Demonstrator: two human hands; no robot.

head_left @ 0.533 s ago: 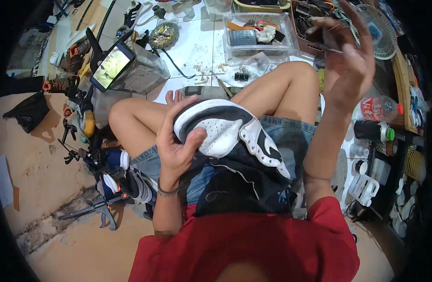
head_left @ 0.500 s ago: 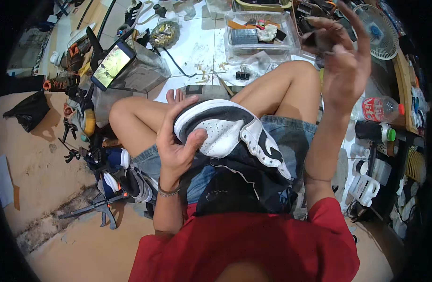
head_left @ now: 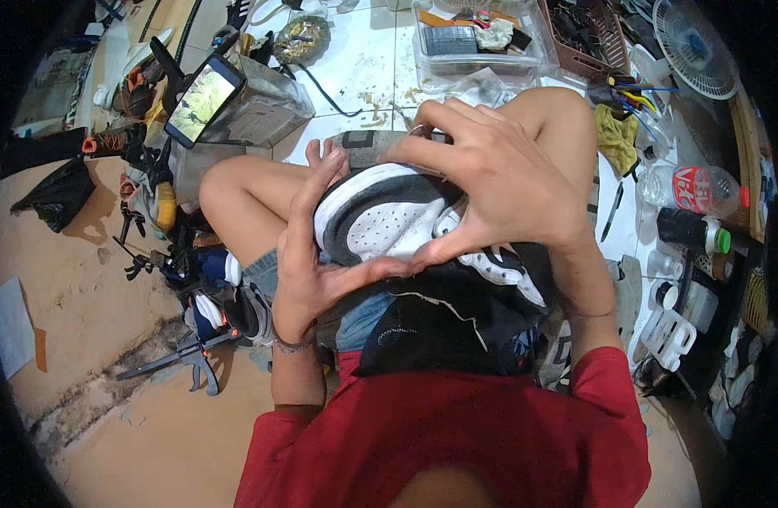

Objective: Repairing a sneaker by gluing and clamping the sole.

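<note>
A white and black sneaker [head_left: 380, 224] with a perforated toe lies tilted over my lap in my two hands. My left hand [head_left: 308, 245] grips its toe end at the left, thumb stretched along the lower edge. My right hand [head_left: 486, 182] arches over it from the right, fingers curled on the far edge and thumb beside my left thumb; whether a small item is under those fingers is hidden. A black cloth [head_left: 423, 339] with a pale string on it is beneath the shoe.
A phone [head_left: 203, 102] on a clamp stands front left. A clear tub [head_left: 457, 68], a brown basket [head_left: 575, 42] and a fan [head_left: 694, 46] are at the back. Several shoes and clamps [head_left: 194, 364] line the left; bottles [head_left: 689, 186] and jugs [head_left: 664, 339] line the right.
My right hand has come down and left from the raised position onto the shoe. My left thumb has slid down toward it, and the view has shifted slightly.
</note>
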